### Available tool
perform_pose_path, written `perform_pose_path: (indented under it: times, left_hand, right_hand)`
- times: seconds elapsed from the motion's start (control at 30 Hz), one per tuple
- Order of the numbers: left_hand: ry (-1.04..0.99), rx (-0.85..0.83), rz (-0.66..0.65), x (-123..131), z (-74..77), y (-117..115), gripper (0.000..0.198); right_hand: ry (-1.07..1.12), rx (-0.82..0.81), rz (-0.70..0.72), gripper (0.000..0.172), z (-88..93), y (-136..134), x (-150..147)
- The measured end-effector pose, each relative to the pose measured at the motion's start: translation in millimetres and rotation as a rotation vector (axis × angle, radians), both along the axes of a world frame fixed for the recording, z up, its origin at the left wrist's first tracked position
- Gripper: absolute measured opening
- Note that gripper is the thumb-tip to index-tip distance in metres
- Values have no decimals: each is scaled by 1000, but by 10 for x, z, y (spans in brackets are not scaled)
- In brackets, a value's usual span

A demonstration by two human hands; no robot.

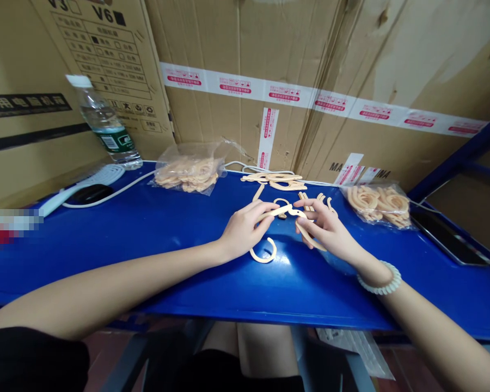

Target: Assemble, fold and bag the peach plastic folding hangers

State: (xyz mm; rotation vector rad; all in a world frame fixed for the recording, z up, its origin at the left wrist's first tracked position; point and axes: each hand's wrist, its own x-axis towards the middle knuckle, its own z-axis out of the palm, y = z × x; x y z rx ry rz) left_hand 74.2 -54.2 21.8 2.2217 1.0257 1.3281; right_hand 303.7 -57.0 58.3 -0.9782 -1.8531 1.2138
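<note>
Above the blue tabletop, my left hand (245, 228) pinches a thin, pale wooden strip (281, 210) near its end. My right hand (324, 226) grips a curved pale wooden piece (310, 238) with a small hole near its tip. The two pieces meet between my hands; whether they are joined I cannot tell. Just below my left hand lies a C-shaped wooden piece (265, 258) on the table. Behind my hands are a ring-like wooden piece (283, 202) and several short curved strips (306, 200), partly hidden by my fingers.
More flat wooden pieces (275, 179) lie at the back. Clear bags of wooden pieces stand left (190, 171) and right (378, 204). A water bottle (106, 128), a black mouse-like object (92, 193), white cable and a phone-like slab (449, 239) are around. Cardboard (245, 125) walls the back.
</note>
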Motion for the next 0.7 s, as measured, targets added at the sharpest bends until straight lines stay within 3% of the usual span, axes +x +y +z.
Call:
perform_pose_path:
  times: [0.1, 0.37, 0.53, 0.7]
  left_hand:
    - [212, 155, 39, -20, -37, 6, 30]
    - [639, 437, 127, -35, -60, 13, 30]
    - [831, 460, 99, -39, 4, -17, 24]
    - [926, 458, 90, -30, 88, -42, 20]
  right_hand:
    - [-55, -80, 47, 56, 0, 6, -1]
    - [-155, -209, 99, 46, -2, 7, -10]
    - [-166, -293, 138, 45, -20, 13, -18]
    - [-228, -197, 114, 44, -22, -24, -39]
